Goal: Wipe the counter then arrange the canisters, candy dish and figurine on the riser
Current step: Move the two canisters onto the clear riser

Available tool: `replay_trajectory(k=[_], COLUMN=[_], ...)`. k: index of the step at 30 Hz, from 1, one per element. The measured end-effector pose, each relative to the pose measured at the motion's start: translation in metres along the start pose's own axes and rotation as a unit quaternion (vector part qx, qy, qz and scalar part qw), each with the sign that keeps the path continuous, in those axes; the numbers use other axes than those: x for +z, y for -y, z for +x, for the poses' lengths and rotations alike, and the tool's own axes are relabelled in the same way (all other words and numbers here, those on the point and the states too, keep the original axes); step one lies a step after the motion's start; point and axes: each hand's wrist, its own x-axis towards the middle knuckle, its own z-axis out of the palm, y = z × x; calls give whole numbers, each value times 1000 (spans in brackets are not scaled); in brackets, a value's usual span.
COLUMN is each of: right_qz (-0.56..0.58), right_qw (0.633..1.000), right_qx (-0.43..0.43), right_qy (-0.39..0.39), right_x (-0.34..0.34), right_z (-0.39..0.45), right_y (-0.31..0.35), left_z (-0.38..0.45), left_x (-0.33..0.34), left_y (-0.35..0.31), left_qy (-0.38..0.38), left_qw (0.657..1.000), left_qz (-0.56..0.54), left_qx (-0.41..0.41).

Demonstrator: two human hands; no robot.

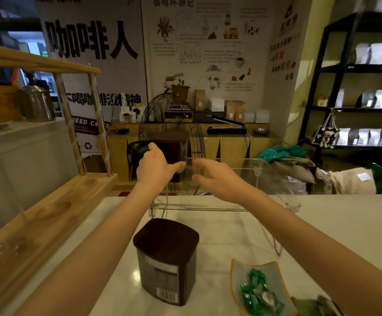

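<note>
Both arms are reaching forward over the white counter to the clear acrylic riser at its far edge. Left hand is wrapping the side of a dark-lidded canister standing on the riser's top at its left end, thumb up, fingers curled round it. Right hand is hovering just beside it, fingers spread loosely, holding nothing. Second canister is sitting on the counter between the forearms, right under the reach path. Candy dish with green wrapped sweets is lying near the right forearm, a green cloth beside it. Wooden rack is crowding the left edge. Wire fan guard is standing behind the riser.
</note>
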Motion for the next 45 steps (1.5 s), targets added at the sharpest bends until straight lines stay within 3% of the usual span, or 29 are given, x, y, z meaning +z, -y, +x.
replay_trajectory(k=[4, 9, 12, 14, 20, 23, 27, 35, 45], right_qz=[-17, 20, 12, 13, 38, 59, 82, 123, 52], right_qw=[998, 993, 997, 998, 989, 986, 987, 984, 996], right_qx=[-59, -108, -73, -21, 55, 68, 69, 81, 5], right_qy=[-25, -35, 12, 56, 133, 141, 117, 102, 76], right_x=[-1, 12, 29, 39, 65, 73, 79, 79, 78], right_z=[-50, -101, -116, -122, -127, -125, -125, -124, -128], right_y=[2, -6, -13, -14, -12, -7, -3, -3, 9], left_z=[-4, -35, -60, -72, -115, -141, -163, -191, -189], left_x=[-2, -18, -32, -41, -49, -40, -25, -2, -14], left_y=[4, 28, 55, 75, 122, 124, 113, 80, 64], left_qy=[20, 23, 8, -7, 33, 132, 226, 135, 104], left_qw=[998, 985, 962, 959, 986, 989, 967, 955, 966], left_qz=[51, 129, 194, 178, 83, 32, -109, -247, -218], left_qx=[18, 108, 193, 219, 140, 50, -33, -96, -95])
